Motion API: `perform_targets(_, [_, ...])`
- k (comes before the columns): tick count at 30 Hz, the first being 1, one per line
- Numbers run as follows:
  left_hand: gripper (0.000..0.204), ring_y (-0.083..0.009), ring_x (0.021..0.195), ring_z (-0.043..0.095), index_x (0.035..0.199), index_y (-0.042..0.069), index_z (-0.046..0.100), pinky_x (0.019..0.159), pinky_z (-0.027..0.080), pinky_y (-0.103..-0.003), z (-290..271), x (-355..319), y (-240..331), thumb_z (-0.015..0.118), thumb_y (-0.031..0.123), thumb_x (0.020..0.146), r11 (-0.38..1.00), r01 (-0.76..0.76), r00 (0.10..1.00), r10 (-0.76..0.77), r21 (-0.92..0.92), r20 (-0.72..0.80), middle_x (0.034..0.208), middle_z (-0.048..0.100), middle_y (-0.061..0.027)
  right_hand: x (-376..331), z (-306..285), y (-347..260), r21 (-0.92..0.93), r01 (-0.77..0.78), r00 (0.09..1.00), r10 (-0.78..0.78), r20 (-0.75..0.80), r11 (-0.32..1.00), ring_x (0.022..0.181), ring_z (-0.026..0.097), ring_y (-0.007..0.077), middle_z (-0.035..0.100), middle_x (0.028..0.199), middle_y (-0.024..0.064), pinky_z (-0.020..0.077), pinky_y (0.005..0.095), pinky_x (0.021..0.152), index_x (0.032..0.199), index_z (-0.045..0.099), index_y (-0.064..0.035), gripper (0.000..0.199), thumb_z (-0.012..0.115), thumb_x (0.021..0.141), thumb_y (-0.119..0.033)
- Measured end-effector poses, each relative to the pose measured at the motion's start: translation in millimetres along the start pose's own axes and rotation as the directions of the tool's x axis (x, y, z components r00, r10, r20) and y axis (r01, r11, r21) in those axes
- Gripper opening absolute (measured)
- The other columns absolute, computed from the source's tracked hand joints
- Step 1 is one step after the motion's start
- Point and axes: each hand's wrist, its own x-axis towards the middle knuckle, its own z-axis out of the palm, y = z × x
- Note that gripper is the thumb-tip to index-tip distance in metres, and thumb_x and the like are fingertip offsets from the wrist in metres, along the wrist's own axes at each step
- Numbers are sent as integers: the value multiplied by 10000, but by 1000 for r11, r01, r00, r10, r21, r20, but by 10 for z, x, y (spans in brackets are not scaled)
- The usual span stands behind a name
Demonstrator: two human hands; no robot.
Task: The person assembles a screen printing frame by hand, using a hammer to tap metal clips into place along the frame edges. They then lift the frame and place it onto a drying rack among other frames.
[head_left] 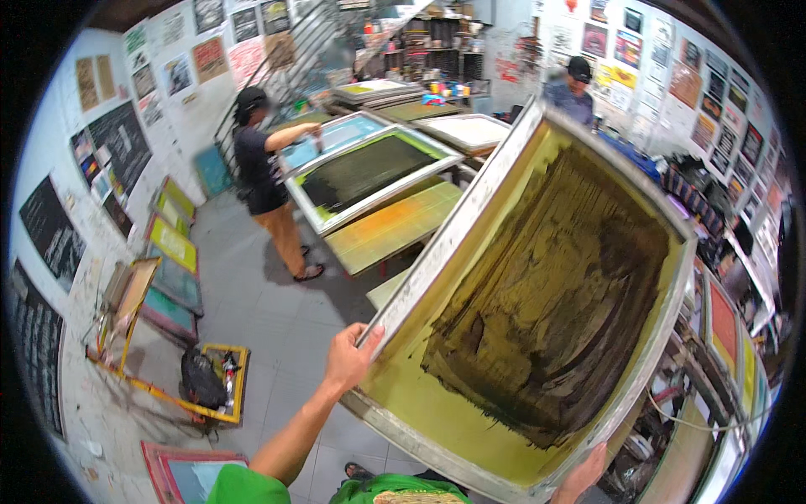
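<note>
Amid posters (628, 48) (lettering tiny), framed screen (554, 294) firm in left hand (349, 361) and right hand (583, 475).

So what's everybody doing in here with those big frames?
A person in green is holding up a big framed screen, tilted, with a dark patch across its greenish-yellow middle. Their left grip is on one side and their right grip is at the near edge. Across the room, a co-worker in a dark top reaches over a light-blue screen. Another person in a cap is behind the big screen.
</note>
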Motion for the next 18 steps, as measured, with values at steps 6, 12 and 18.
perform_targets(6, [464, -39, 752, 493, 897, 43, 723, 676, 417, -264, -1751, -19, -196, 635, 435, 1129, 948, -147, 956, 62, -284, -288, 794, 619, 72, -763, 439, -802, 631, -34, 809, -349, 472, 775, 1524, 427, 336, 420, 1685, 184, 355, 480, 1260, 1663, 398, -17, 667, 423, 1173, -470])
perform_targets(12, [483, -22, 741, 354, 831, 114, 644, 655, 313, -246, -3773, -126, -568, 592, 476, 1146, 925, -289, 847, 126, -249, -516, 781, 471, 117, -1730, 1490, -673, 194, 66, 800, -168, 576, 979, 1533, 407, 357, 352, 1702, 209, 344, 495, 1270, 1664, 363, 13, 630, 398, 1193, -404])
perform_targets(18, [472, -10, 784, 410, 965, 71, 721, 713, 358, -228, -5107, 34, -517, 577, 480, 1150, 937, -306, 797, 154, -170, -584, 869, 565, 107, -2991, 2670, -1068, 297, 132, 765, -288, 576, 946, 1278, 565, 262, 580, 1419, 138, 467, 447, 1094, 1523, 496, 21, 620, 454, 1178, -492])
